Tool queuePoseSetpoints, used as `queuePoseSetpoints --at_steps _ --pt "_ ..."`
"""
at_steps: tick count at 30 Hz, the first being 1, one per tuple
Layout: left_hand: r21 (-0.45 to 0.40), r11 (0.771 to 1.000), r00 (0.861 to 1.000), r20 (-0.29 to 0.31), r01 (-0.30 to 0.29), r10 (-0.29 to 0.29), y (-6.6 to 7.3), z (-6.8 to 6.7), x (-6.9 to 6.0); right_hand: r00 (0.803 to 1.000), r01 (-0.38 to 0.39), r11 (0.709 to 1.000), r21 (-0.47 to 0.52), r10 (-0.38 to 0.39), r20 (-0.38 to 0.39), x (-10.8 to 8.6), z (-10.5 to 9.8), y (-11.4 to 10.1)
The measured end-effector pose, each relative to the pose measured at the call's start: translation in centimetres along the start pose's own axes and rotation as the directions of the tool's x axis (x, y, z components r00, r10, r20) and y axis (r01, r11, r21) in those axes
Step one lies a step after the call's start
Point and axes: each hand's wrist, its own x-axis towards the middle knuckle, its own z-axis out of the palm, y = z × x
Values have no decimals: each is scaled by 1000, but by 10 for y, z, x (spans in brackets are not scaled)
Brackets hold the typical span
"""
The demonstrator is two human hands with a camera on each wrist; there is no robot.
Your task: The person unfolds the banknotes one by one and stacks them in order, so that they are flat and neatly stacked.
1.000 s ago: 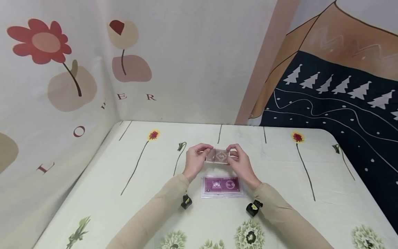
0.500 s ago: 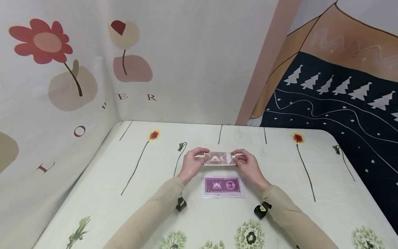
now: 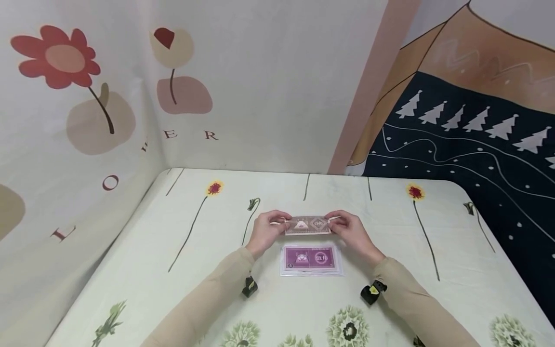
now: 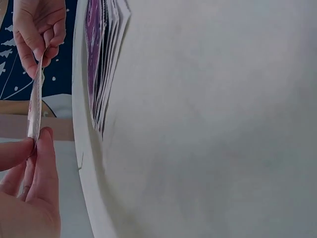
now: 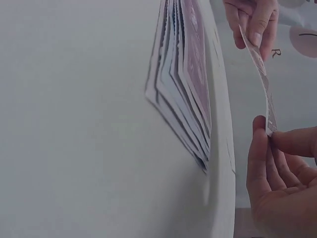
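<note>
A brownish-pink banknote (image 3: 307, 225) is stretched out flat above the table, long side across. My left hand (image 3: 265, 231) pinches its left end between thumb and fingers, while the right hand (image 3: 354, 236) does the same at the other end. In the left wrist view the banknote (image 4: 35, 106) appears nearly edge-on; in the right wrist view the banknote (image 5: 262, 74) bows slightly. Just nearer to me lies a stack of notes (image 3: 310, 259), purple on top, with pale edges showing around it. Several layers of that stack (image 5: 173, 84) fan apart at the edge in the right wrist view.
The table (image 3: 208, 308) is covered with a pale cloth printed with flowers and stems. A white printed curtain (image 3: 269, 86) rises behind it, and a dark cloth with tree shapes (image 3: 459, 144) hangs at the right. Black wrist cameras (image 3: 370, 294) sit on both sleeves.
The banknote has gone from folded short to spread at full length. Both hands have moved apart from each other and a little nearer to me. The purple stack has stayed in place.
</note>
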Motion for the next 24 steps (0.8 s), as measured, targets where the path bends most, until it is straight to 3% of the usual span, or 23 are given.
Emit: queuePoseSetpoints --at_steps 8,15,24 --pt "19 999 998 35 46 -47 -4 -2 -6 998 -36 996 -80 39 46 -13 -1 1" --pt "67 997 997 59 47 -51 -7 -3 -10 998 -13 988 -152 21 51 -18 0 1" --pt "30 999 990 136 22 -26 -6 -4 -20 995 14 968 -250 10 95 -27 -4 -2"
